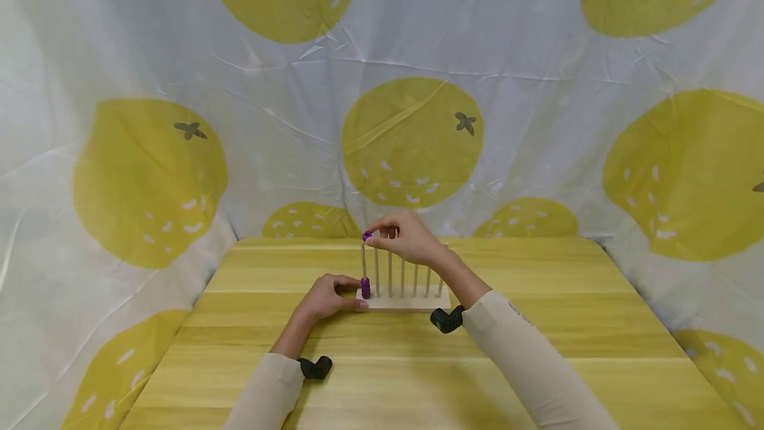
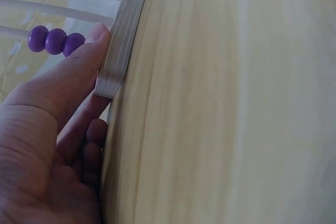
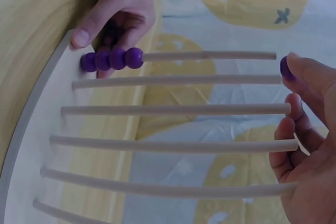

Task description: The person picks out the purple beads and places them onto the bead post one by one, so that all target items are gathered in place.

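Note:
A pale wooden peg stand [image 1: 406, 304] with a row of upright rods sits on the table. My right hand [image 1: 410, 239] pinches a purple bead [image 3: 286, 68] between thumb and index finger, right at the tip of the leftmost rod [image 3: 210, 55]. In the right wrist view a small gap shows between bead and rod end. Several purple beads [image 3: 117, 59] are stacked at the foot of that same rod. My left hand [image 1: 325, 297] grips the left end of the base, its thumb [image 2: 84, 64] on the front edge beside the stack. The other visible rods carry no beads.
The stand rests toward the back of a wood-grain table [image 1: 537, 350]. Behind it hangs a pale curtain [image 1: 525, 125] with large yellow fruit prints. Dark wrist cameras [image 1: 446, 319] protrude from both sleeves.

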Motion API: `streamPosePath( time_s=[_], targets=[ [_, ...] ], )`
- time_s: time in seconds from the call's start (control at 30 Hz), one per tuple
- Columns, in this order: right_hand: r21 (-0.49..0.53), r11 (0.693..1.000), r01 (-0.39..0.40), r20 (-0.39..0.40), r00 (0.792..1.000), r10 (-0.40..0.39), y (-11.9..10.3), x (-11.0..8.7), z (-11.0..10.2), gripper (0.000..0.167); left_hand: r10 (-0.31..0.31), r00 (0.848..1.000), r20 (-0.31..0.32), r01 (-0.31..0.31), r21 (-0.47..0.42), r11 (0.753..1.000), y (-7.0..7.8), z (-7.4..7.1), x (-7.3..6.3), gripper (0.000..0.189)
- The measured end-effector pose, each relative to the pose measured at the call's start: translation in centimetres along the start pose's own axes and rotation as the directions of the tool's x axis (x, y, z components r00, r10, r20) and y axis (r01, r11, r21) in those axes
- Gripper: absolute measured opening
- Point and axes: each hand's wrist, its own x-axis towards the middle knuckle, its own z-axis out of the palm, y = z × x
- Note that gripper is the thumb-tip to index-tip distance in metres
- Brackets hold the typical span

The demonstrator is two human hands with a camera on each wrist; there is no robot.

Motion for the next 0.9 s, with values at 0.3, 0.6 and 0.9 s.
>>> streamPosePath(
  time_s=[0.3,0.6,0.9],
  targets=[
    [-0.031,0.999,-0.027,-0.008,1.000,0.027,0.15,0.09,0.72,0.023,-0.003,1.000,-0.006,0.003,0.002,1.000,-0.17,0.11,-0.05,0.046],
    [-0.035,0.999,-0.026,0.011,1.000,0.027,-0.02,0.45,0.75,0.022,0.009,1.000,0.007,-0.009,-0.012,1.000,0.07,-0.28,0.07,0.046],
    [-0.079,0.996,-0.042,0.054,0.997,0.046,-0.11,0.70,0.62,0.021,0.006,1.000,0.024,-0.005,-0.028,1.000,0.26,-0.32,0.10,0.045]
  ],
)
